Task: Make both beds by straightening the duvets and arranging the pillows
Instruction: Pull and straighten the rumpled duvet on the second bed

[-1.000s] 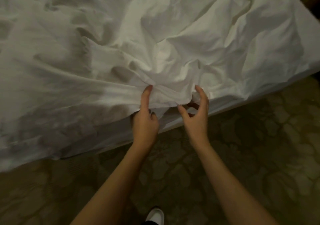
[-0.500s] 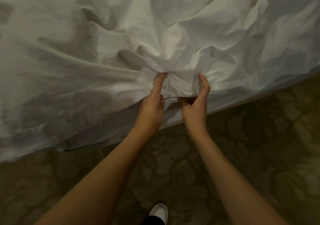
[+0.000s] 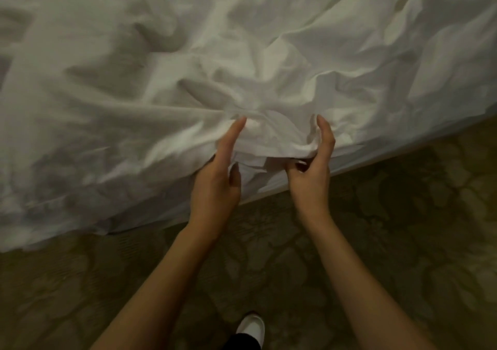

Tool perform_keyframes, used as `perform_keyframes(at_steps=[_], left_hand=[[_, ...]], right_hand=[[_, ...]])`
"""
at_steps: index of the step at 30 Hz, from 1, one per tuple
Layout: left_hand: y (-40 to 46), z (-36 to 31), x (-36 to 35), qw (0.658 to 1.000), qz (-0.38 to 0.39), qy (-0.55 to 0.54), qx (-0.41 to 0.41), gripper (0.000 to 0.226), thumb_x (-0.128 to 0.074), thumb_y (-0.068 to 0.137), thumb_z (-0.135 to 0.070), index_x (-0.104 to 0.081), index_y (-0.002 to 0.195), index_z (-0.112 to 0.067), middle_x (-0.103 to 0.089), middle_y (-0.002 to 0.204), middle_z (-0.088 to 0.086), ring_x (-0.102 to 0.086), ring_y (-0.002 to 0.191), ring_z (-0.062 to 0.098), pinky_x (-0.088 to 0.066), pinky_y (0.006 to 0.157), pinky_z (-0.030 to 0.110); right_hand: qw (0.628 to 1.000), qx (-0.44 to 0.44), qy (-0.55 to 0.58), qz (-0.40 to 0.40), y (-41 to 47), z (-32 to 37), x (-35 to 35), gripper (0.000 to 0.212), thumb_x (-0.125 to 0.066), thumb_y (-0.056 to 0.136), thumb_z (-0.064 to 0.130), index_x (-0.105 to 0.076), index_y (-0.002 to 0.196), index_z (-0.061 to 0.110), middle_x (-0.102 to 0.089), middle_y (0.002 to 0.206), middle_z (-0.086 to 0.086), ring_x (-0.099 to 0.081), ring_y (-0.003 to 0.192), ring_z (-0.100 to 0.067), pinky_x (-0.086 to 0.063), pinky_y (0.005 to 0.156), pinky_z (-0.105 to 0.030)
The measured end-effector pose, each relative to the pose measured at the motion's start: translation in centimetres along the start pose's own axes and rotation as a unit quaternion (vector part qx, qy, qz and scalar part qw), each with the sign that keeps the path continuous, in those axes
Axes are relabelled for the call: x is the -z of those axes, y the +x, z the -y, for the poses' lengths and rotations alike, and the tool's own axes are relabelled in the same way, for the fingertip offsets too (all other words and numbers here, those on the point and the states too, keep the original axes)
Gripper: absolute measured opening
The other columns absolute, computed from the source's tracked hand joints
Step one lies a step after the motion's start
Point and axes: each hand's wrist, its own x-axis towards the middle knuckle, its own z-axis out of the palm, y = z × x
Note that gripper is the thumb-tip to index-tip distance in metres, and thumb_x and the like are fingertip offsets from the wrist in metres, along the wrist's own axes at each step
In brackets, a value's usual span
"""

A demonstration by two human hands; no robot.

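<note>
Both hands, left (image 3: 215, 180) and right (image 3: 312, 169), pinch the duvet (image 3: 242, 67) edge at the bed's near side. Best spread them apart along that edge, then pull evenly to flatten the creases.

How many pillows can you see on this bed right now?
0. Only the rumpled white duvet fills the view, with the left hand and right hand gripping its near edge. Pillows may lie outside the frame.

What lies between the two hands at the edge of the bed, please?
In the head view, a bunched fold of the white duvet fills the gap between the left hand and right hand.
</note>
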Motion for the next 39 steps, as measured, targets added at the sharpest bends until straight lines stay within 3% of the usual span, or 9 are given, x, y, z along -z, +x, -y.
perform_keyframes(at_steps=[4,7,10,13,17,21,29,35,39], left_hand=[[2.8,0.1,1.2,0.999,-0.025,0.003,0.023,0.076,-0.057,0.086,0.006,-0.028,0.147,-0.029,-0.061,0.113,0.005,-0.057,0.086,0.013,-0.048,0.073,0.021],[3.9,0.6,1.0,0.995,0.044,-0.050,0.080,0.083,-0.060,0.086,0.006,-0.021,0.149,-0.032,-0.035,0.132,-0.019,-0.032,0.103,-0.027,-0.034,0.076,-0.008],[4.3,1.2,0.7,0.989,0.084,-0.072,0.099,0.095,-0.067,0.081,0.006,-0.015,0.149,-0.036,-0.029,0.146,-0.013,-0.025,0.108,-0.026,-0.028,0.075,-0.012],[5.0,1.4,0.4,0.988,0.098,-0.059,0.100,0.101,-0.068,0.081,0.005,-0.007,0.144,-0.044,-0.043,0.139,0.001,-0.045,0.112,-0.003,-0.035,0.071,-0.007],[5.3,1.3,0.4,0.991,0.095,0.011,0.091,0.093,-0.056,0.083,0.004,-0.009,0.148,-0.043,-0.051,0.083,-0.002,-0.051,0.062,-0.002,-0.035,0.048,0.009],[4.5,0.9,1.0,0.989,0.128,0.026,0.065,0.091,-0.056,0.080,0.004,-0.014,0.148,-0.042,-0.049,0.064,-0.002,-0.052,0.055,0.012,-0.042,0.047,0.032],[2.6,0.8,1.8,0.974,0.214,-0.027,0.073,0.088,-0.062,0.079,0.004,-0.022,0.140,-0.047,-0.062,0.095,0.004,-0.057,0.071,0.003,-0.047,0.060,0.015],[2.4,0.0,-0.3,0.984,0.132,-0.074,0.095,0.083,-0.058,0.084,0.004,-0.024,0.139,-0.048,-0.062,0.096,0.010,-0.054,0.058,0.007,-0.049,0.056,0.022],[1.4,0.9,-1.5,0.978,0.160,-0.058,0.120,0.091,-0.059,0.084,-0.001,-0.016,0.138,-0.060,-0.048,0.131,-0.005,-0.065,0.098,0.016,-0.055,0.084,0.040]], right_hand=[[0.999,0.016,-0.004,-0.048,1.0,1.0,-0.7,0.074,-0.059,0.090,0.001,-0.023,0.132,0.051,-0.033,0.112,0.042,-0.045,0.093,0.029,-0.045,0.078,-0.008],[0.999,-0.004,-0.045,-0.028,1.8,1.4,-1.3,0.082,-0.058,0.089,-0.001,-0.015,0.143,0.044,-0.030,0.101,0.044,-0.048,0.082,0.028,-0.044,0.071,-0.008],[0.997,-0.018,-0.071,0.013,2.2,1.3,-1.4,0.089,-0.060,0.089,0.003,-0.005,0.147,0.042,-0.034,0.103,0.034,-0.053,0.081,0.009,-0.047,0.075,-0.018],[0.996,-0.004,-0.083,0.029,3.1,1.4,-1.7,0.090,-0.064,0.089,0.012,-0.002,0.148,0.039,-0.034,0.113,0.031,-0.048,0.090,0.007,-0.045,0.080,-0.018],[0.996,0.002,-0.089,0.020,3.5,1.2,-2.0,0.084,-0.062,0.091,0.014,-0.004,0.149,0.035,-0.030,0.105,0.038,-0.046,0.081,0.018,-0.039,0.068,-0.004],[0.995,-0.024,-0.101,0.017,2.8,1.3,-1.4,0.083,-0.059,0.093,0.015,-0.004,0.147,0.045,-0.049,0.127,-0.003,-0.051,0.101,-0.012,-0.043,0.081,-0.027],[0.998,-0.042,-0.042,0.021,1.0,0.3,0.3,0.085,-0.064,0.090,0.009,-0.011,0.145,0.047,-0.029,0.111,0.036,-0.045,0.093,0.019,-0.042,0.078,-0.005],[0.998,-0.046,-0.040,0.020,0.4,0.3,0.6,0.088,-0.060,0.091,0.003,-0.006,0.148,0.042,-0.032,0.126,0.017,-0.040,0.108,0.009,-0.037,0.079,0.001],[0.997,-0.057,-0.042,0.023,-0.2,-0.6,0.5,0.086,-0.057,0.092,0.003,-0.005,0.149,0.041,-0.032,0.122,0.020,-0.042,0.110,0.008,-0.041,0.090,-0.011]])
